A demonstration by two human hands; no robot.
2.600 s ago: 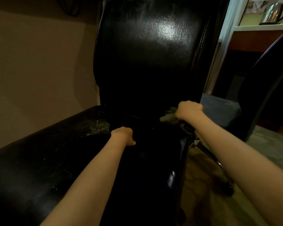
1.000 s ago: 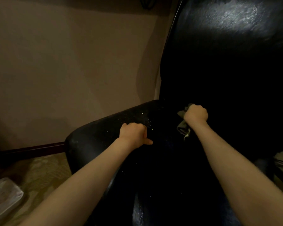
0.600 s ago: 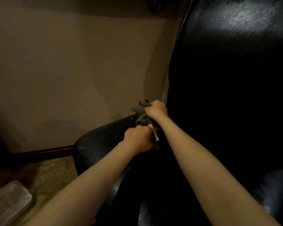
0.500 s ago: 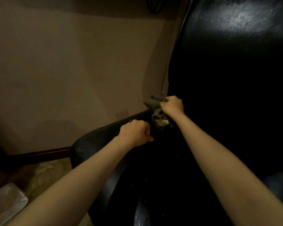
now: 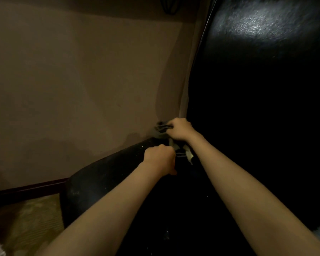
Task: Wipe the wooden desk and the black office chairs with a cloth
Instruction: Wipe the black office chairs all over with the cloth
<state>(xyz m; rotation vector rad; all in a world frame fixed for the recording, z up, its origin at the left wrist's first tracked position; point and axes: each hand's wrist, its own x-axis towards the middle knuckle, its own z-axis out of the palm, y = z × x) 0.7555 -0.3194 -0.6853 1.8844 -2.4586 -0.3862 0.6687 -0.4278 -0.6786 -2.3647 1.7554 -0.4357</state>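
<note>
Two hands nearer than before: right hand [image 5: 179,129] grips cloth [image 5: 160,127] at chair [image 5: 257,85] edge, left hand [image 5: 159,158] stays clenched, empty.

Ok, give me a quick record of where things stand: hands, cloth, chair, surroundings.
right hand: grips the cloth where the backrest meets the seat
left hand: curled in a fist on the seat's edge, beside the cloth
cloth: bunched, ends hanging below the right hand
chair: black, pale specks on the seat
surroundings: beige wall, patterned carpet lower left
</note>
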